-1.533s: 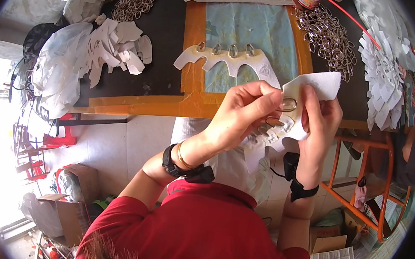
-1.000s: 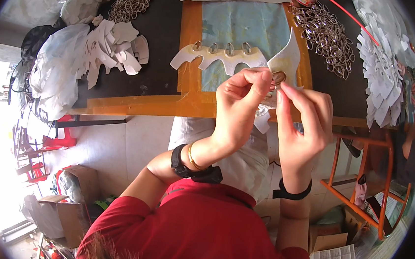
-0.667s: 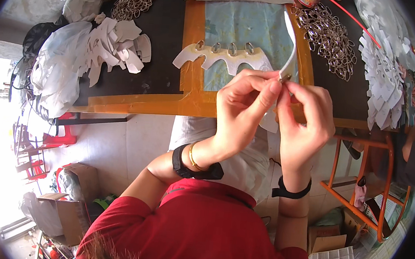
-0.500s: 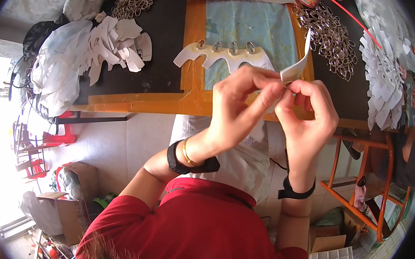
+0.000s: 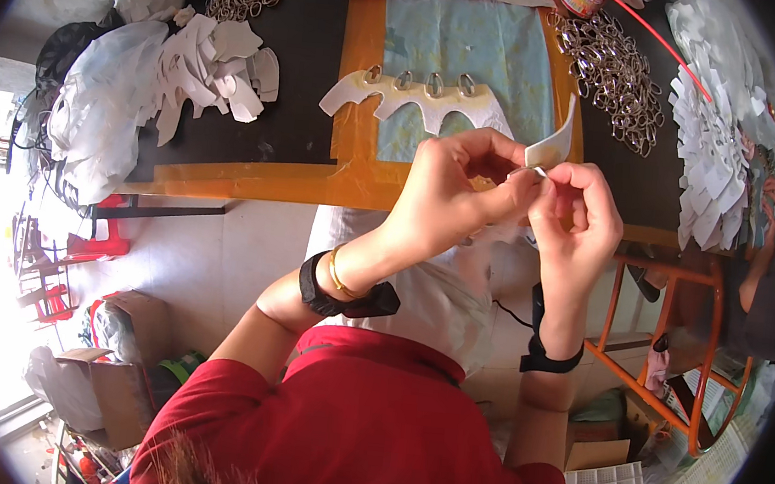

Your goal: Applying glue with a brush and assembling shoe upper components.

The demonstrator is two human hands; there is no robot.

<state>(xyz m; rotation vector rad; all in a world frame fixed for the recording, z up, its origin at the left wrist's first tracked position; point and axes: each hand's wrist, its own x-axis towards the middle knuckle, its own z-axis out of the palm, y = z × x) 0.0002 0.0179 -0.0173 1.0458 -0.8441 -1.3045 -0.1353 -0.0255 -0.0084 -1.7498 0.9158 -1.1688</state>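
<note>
Evidently the main risk is a slip: the white strip [image 5: 553, 144] looks thin and bendy, so a loosened or uneven pinch could let it twist, or let the bright bit [image 5: 539, 171] at the fingertips, probably a ring, sit crooked or drop. The left hand [image 5: 452, 188] and right hand [image 5: 581, 217] meet by the near right corner of the mat [image 5: 469, 42], the fingers of each pinched narrow on the strip and hiding much of it. Its free end curves upward, pale, with a yellowish patch low down. Across the mat's left edge lies a second strip [image 5: 469, 103], scalloped toward the person, four rings [image 5: 442, 83] along its yellowed far edge. Right of the mat is a ring pile [image 5: 609, 77]; well left, white pieces [image 5: 214, 65].
</note>
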